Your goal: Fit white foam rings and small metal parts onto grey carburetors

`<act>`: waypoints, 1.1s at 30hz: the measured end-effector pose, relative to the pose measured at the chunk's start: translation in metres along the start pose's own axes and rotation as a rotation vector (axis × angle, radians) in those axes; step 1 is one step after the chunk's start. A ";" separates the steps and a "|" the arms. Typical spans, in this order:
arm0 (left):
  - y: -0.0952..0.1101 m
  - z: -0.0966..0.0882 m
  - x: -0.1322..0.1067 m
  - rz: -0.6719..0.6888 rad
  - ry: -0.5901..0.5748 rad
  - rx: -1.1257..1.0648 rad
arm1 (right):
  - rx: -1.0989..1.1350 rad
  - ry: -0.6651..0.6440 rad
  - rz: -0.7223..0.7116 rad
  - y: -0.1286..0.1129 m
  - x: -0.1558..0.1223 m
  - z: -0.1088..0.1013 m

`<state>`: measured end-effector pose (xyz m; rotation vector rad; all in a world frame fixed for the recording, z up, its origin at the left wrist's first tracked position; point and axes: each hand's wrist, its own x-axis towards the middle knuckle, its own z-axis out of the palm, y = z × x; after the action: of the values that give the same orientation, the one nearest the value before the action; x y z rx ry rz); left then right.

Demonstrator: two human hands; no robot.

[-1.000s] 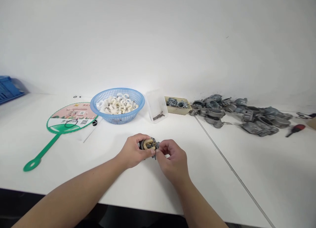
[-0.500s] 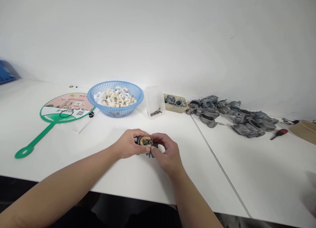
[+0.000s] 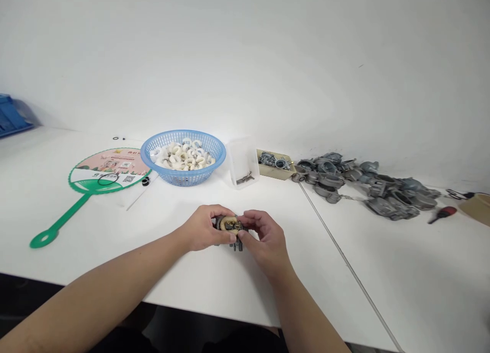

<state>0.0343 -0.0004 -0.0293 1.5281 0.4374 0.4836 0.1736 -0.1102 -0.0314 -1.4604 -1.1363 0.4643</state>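
A dark grey metal carburetor [image 3: 238, 245] is held just above or on the white table, in front of me; I cannot tell whether it touches the tabletop. A cream horseshoe-shaped float [image 3: 224, 225] sits in its upward face, with small brass-coloured parts in the middle. My left hand [image 3: 204, 229] is closed around the left side, thumb along the near edge. From the right, my right hand [image 3: 268, 243] pinches the other end with thumb and fingertips. The fingers hide both ends of the carburetor.
Behind stand a blue basket [image 3: 184, 177] of white floats, a clear box [image 3: 245, 156] with small metal pins, and a cream tray [image 3: 281, 173] of metal parts. Grey castings [image 3: 386, 192] lie heaped at right, near a red-handled screwdriver [image 3: 444, 213]. A green-handled fan [image 3: 72, 212] lies left.
The view has shifted slightly, so everything sits a little lower and further right. Both hands keep hold of the carburetor; the right fingers are slightly more raised around its end.
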 end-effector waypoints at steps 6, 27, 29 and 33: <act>-0.001 0.000 0.000 -0.002 -0.012 -0.027 | -0.013 0.013 -0.022 0.001 -0.001 0.000; -0.002 -0.003 0.001 0.071 -0.019 0.069 | -0.130 -0.223 -0.098 -0.009 -0.001 -0.008; -0.004 -0.003 0.002 0.084 -0.024 0.069 | -0.148 -0.263 -0.083 -0.012 0.000 -0.007; -0.008 -0.004 0.003 0.118 -0.021 0.073 | -0.096 -0.329 0.007 -0.015 0.003 -0.005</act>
<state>0.0346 0.0044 -0.0367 1.6344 0.3535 0.5476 0.1737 -0.1124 -0.0148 -1.5067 -1.4294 0.6812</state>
